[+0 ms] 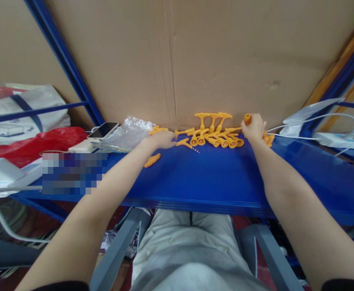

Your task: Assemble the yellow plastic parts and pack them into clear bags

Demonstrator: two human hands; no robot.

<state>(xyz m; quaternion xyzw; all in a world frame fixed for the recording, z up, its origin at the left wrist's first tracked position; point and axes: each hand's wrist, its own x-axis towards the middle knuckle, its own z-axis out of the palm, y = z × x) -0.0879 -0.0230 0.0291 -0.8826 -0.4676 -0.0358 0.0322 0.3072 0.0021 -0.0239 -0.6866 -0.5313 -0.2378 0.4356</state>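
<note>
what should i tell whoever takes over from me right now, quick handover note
Left hand: flat on the blue table, beside a loose orange corkscrew with its screw showing; holds nothing visible.
Right hand: fingers closed on an orange cap at the right end of the pile.
Things: orange T-handled corkscrews heaped against the cardboard wall; one orange sleeve lies apart, nearer the front edge.
Done or left: cannot tell how many are assembled.

A heap of corkscrews (216, 135) lies at the back of the table (225, 178), against the cardboard wall (195, 60). The left hand (163, 139) rests left of it, the right hand (252, 127) right. A phone (103, 129) and plastic bag (128, 133) lie further left.
</note>
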